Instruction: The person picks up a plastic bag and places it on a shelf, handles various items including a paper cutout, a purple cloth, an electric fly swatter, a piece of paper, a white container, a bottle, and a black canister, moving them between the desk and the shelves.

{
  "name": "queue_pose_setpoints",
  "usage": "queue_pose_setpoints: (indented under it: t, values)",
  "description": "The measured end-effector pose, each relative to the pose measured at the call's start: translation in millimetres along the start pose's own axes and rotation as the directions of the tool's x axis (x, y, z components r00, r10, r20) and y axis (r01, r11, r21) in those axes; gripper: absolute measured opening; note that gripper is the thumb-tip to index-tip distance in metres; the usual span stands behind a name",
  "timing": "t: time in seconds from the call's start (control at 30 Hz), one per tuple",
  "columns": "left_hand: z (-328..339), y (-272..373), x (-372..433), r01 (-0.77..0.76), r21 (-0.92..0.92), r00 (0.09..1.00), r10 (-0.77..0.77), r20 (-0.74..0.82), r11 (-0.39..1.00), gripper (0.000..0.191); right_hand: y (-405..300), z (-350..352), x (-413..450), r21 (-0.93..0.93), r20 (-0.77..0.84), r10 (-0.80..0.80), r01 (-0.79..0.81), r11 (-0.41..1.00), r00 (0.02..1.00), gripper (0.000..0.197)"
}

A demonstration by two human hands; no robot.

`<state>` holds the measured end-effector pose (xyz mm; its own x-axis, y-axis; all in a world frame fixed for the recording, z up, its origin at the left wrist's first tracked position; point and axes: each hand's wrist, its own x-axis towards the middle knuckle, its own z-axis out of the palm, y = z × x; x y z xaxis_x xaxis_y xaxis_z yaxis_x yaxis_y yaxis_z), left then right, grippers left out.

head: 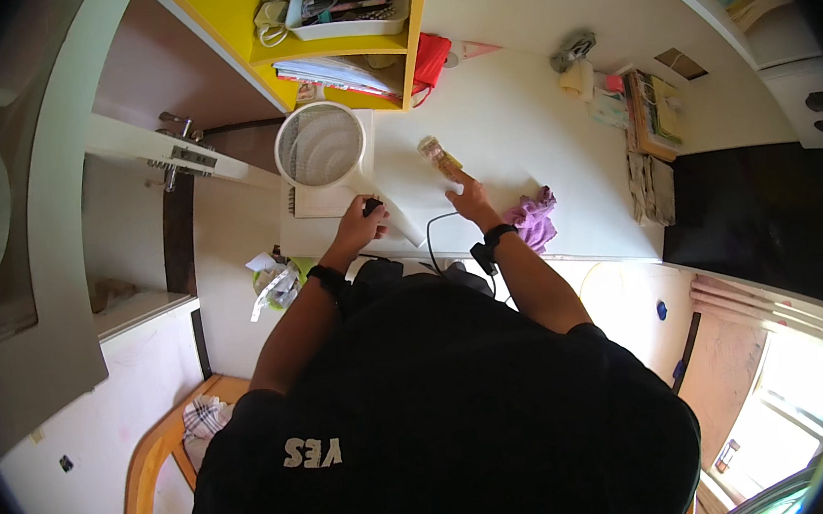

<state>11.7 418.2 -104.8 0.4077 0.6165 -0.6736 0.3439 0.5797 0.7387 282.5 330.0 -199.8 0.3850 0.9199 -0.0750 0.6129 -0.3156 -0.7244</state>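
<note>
My left hand (358, 226) is curled around a small black object (372, 206), mostly hidden by the fingers. It is over the white tabletop, beside the handle of a white mosquito swatter (402, 217). The swatter's round mesh head lies farther off, partly over a spiral notebook (318, 201). My right hand (471, 198) reaches forward, its fingertips at the near end of a small clear packet or container (434, 152) with brownish contents. Its thumb is spread away from the packet, and whether the fingers grip it cannot be made out. A crumpled purple cloth (535, 217) lies right of my right wrist.
A yellow shelf unit (332, 46) stands at the back with a white tray (351, 26) of pens and papers below. Books (654, 115) are stacked at the right. A small bin (282, 283) full of litter is at the left. A dark cable (430, 236) runs near my right wrist.
</note>
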Motion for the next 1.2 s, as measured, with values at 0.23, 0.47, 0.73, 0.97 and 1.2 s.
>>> queue_pose_setpoints:
  t: [0.23, 0.47, 0.73, 0.97, 1.2]
  values:
    - [14, 15, 92, -0.287, 0.531, 0.928, 0.37, -0.053, 0.797, 0.038, -22, -35, -38, 0.599, 0.446, 0.331, -0.552, 0.58, 0.832, 0.037]
    - [29, 2, 150, -0.275, 0.58, 0.906, 0.409, -0.111, 0.767, 0.032, -37, -100, -101, 0.591, 0.225, 0.458, -0.494, 0.638, 0.86, 0.035]
    - [23, 30, 164, -0.538, 0.78, 0.733, 0.633, 0.248, 0.318, 0.051, -14, -130, -193, 0.587, 0.292, 0.628, -0.653, 0.478, 0.722, 0.037]
    - [29, 2, 187, -0.372, 0.898, 0.826, 0.524, 0.207, 0.232, 0.07, 26, -177, -255, 0.569, 0.232, 0.79, -0.738, 0.363, 0.568, 0.039]
    - [6, 77, 146, -0.553, 0.447, 0.775, 0.631, -0.033, 0.703, 0.022, 99, -177, -304, 0.72, -0.047, 0.63, -0.411, 0.559, 0.775, 0.037]
